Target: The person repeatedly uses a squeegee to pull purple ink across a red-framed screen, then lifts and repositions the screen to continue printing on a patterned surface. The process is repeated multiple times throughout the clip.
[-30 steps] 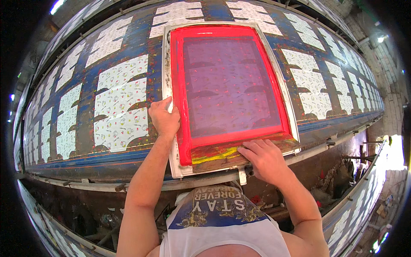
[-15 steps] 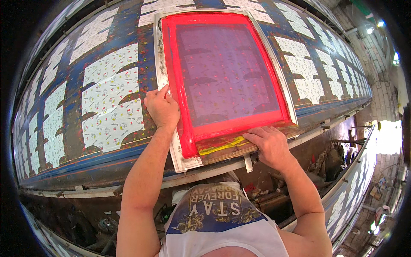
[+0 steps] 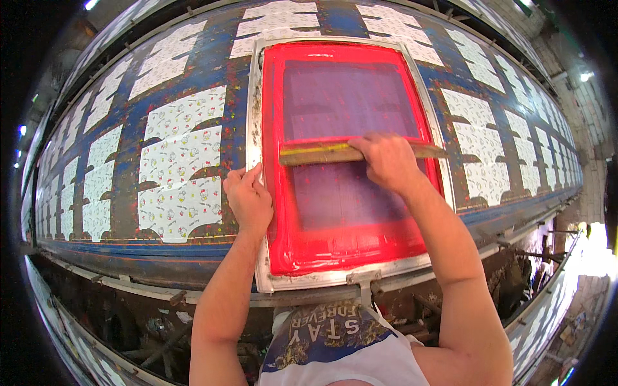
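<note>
Since the earlier frame, my right hand [image 3: 389, 161] has carried the wooden squeegee [image 3: 335, 153] from the near edge of the screen up to about its middle, while my left hand [image 3: 248, 198] has stayed on the left side of the frame.

From the head view, I see the red-bordered printing screen [image 3: 347, 154] lying flat on the long blue printing table [image 3: 129, 212], its pale metal outer frame [image 3: 254, 116] showing along the left and near sides. The squeegee lies crosswise over the purple mesh, reaching almost from one red border to the other. My right fingers are curled over its top, gripping it. My left hand rests on the frame's left edge, fingers bent and close together, pressing down, holding nothing.

To the left of the screen, white printed fabric panels [image 3: 183, 174] sit in rows, just beside the frame. More panels run off to the right. Past the squeegee, open mesh extends to the far red border.
</note>
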